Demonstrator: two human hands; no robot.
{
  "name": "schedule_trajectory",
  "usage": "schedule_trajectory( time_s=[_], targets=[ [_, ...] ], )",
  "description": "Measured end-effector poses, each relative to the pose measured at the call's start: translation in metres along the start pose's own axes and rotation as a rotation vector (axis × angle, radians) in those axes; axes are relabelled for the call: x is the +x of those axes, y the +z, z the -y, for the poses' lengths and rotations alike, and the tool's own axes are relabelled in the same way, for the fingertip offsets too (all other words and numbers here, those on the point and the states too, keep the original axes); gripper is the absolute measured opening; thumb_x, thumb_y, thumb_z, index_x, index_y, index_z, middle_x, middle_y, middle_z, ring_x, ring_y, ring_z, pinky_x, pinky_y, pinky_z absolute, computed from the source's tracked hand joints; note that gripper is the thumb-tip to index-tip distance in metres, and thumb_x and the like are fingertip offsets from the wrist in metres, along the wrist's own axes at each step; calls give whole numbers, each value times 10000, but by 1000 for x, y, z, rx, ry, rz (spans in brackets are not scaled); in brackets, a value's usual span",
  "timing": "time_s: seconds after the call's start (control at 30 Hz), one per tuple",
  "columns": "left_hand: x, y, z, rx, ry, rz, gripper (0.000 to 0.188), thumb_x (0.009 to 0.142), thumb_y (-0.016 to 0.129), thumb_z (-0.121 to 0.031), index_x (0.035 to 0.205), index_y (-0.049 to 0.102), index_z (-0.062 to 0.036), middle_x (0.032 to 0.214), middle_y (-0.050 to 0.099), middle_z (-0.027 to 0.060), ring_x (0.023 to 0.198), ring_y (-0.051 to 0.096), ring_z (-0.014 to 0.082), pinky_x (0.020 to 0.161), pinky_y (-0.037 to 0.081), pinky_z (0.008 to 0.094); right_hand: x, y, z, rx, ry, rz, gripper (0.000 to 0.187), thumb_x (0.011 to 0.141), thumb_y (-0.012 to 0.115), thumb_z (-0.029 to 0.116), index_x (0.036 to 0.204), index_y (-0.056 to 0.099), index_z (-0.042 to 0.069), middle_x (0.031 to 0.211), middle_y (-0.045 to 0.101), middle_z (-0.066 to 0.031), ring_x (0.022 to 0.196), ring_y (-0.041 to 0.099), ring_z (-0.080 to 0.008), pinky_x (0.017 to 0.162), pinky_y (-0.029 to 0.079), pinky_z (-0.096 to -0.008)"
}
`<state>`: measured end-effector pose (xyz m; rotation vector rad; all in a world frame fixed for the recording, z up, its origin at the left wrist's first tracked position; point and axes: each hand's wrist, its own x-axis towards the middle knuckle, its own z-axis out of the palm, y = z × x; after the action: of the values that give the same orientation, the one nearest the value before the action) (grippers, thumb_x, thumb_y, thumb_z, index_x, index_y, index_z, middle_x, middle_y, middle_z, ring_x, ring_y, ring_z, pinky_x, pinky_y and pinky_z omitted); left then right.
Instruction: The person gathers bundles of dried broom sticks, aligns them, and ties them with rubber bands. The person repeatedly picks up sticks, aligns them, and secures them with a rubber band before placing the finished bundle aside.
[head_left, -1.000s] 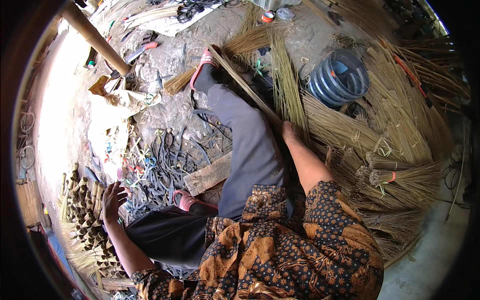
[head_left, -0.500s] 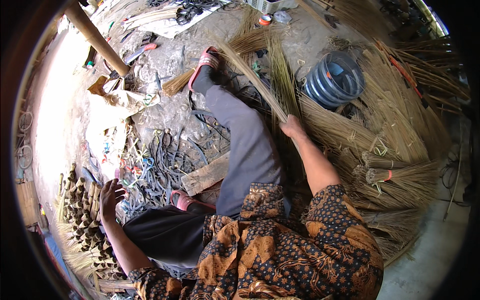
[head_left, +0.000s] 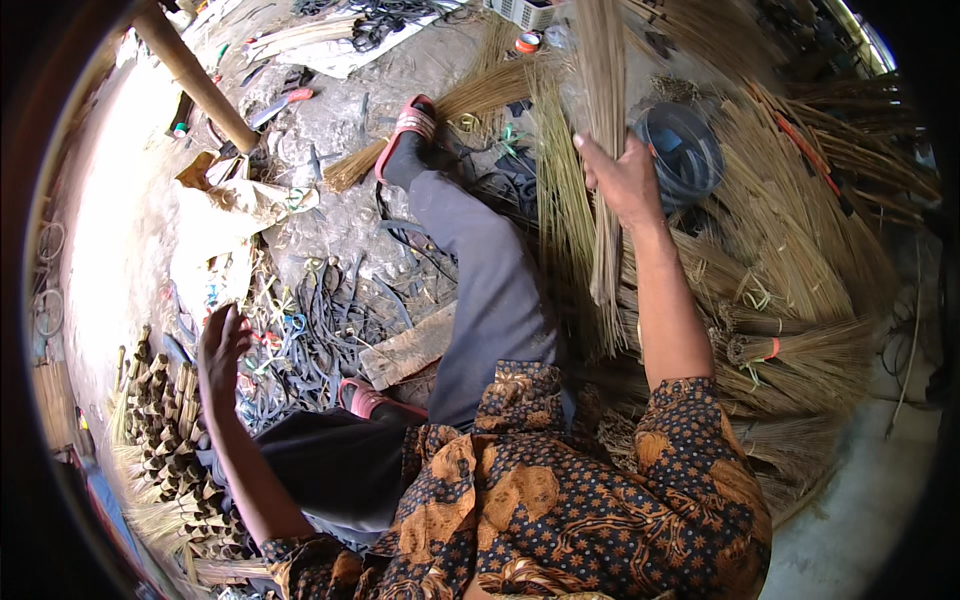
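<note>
My right hand (head_left: 622, 183) is closed around a long bundle of thin dry stalks (head_left: 602, 75), held upright above other straw, with its lower end reaching beside my knee. Just behind that hand stands a ribbed, clear blue-grey plastic tub (head_left: 688, 160). A loose sheaf of greener stalks (head_left: 562, 190) lies to the left of the held bundle. My left hand (head_left: 222, 350) hangs over the floor at the left with bent fingers apart and nothing seen in it. Below it are stacked tied bundles with dark, stubby ends (head_left: 165, 430).
Black rubber strips (head_left: 330, 320) litter the floor by a wooden board (head_left: 410, 347). Large heaps of stalks (head_left: 800, 230) fill the right side, with tied bundles (head_left: 800, 350) nearer me. A bamboo post (head_left: 195, 75) and a red-handled knife (head_left: 282, 105) are at the far left.
My right hand has risen and moved right, turning the stalk bundle from slanted to nearly upright. My left hand has lifted slightly, its fingers more bent.
</note>
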<state>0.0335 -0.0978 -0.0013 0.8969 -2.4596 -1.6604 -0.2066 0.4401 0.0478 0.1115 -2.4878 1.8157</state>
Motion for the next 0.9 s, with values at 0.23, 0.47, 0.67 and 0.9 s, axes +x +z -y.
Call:
schedule_trajectory(
  time_s=[0.23,0.47,0.67,0.9],
  targets=[
    [-49,172,-144,-140,700,250,771,849,872,-275,1464,492,-8,1407,595,173,1299,574,268,1103,461,427,-17,101,128,413,-412,114,157,984,724,193,994,698,38,692,621,14,592,585,-70,542,466,-242],
    [-44,196,-161,-220,489,331,434,857,839,-225,1168,627,-9,914,721,82,839,675,170,779,560,338,-62,169,159,659,-445,452,230,989,720,138,1169,676,1,763,654,-8,661,616,-96,590,496,-245],
    [-53,189,-110,-256,308,442,205,859,812,-169,919,672,-32,771,678,18,721,619,124,690,538,316,-57,181,138,526,-499,595,317,1003,687,179,1257,649,-6,693,618,4,533,534,-52,505,469,-228],
    [-43,212,-63,-247,518,187,260,855,787,-135,1055,670,-17,885,721,61,838,644,112,759,539,308,-89,216,107,534,-621,483,147,945,740,144,987,695,10,1010,734,-86,753,653,-77,686,519,-258]
  ],
)
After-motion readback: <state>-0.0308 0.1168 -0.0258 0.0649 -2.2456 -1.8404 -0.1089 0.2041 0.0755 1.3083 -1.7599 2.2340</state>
